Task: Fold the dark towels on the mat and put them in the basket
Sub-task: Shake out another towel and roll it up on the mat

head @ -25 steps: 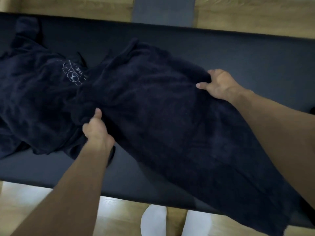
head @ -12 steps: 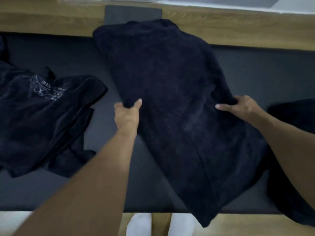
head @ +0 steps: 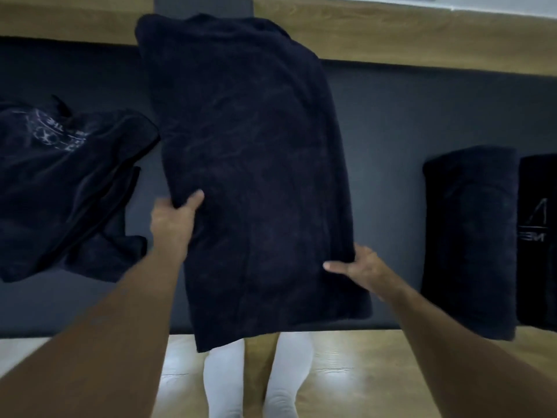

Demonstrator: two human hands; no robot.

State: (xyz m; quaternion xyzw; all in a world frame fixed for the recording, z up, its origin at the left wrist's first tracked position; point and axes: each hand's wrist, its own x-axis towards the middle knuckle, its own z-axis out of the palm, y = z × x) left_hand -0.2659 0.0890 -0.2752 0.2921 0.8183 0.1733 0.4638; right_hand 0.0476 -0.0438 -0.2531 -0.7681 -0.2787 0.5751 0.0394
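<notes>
Left hand [head: 174,217] pinches the towel's [head: 250,164] left edge while the right hand [head: 358,268] grips its right edge nearer the body. Spread over the dark mat [head: 407,116], the towel runs lengthwise away from the person, its near end overhanging; a far-to-near fold looks likely. No basket is visible.

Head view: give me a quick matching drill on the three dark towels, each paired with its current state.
Things:
1. middle towel
2. left towel
3. right towel

States:
A. folded neatly, lying on the mat
B. crumpled, pale printed logo showing
C. gripped by the left hand and right hand, near end hanging past the mat edge

Pairs: 1-C, 2-B, 3-A
</notes>
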